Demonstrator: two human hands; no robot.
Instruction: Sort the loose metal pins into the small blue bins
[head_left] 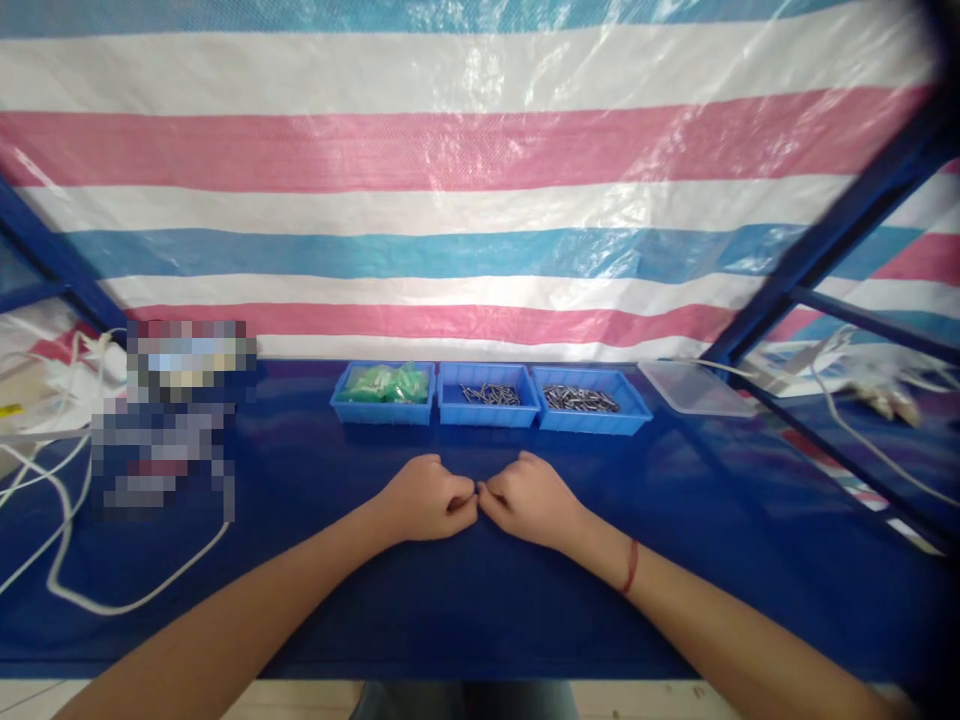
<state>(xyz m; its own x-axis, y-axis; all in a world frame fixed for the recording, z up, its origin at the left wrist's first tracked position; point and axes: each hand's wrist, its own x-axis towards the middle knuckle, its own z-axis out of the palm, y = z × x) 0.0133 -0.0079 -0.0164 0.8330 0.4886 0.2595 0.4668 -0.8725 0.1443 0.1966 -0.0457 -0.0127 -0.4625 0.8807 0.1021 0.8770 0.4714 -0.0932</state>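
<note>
My left hand [431, 500] is curled into a loose fist just above or on the blue tabletop [480, 600]. My right hand [534, 500], also closed, meets it knuckle to knuckle near the middle. Nothing shows sticking out of either fist. Beyond the hands, three blue plastic bins stand in a row. In the left bin [382, 414] lie green plastic packets [386, 383]. The middle bin [487, 414] has a small heap of thin metal pieces, perhaps screws [491, 395]. A fuller heap of similar metal pieces [581, 399] fills part of the right bin [592, 422].
A clear plastic lid or tray [697, 388] lies right of the bins. White cables [112, 608] and pixelated items [172, 430] occupy the left side. Blue metal frame posts [832, 230] rise at both sides, before a striped plastic sheet [450, 150].
</note>
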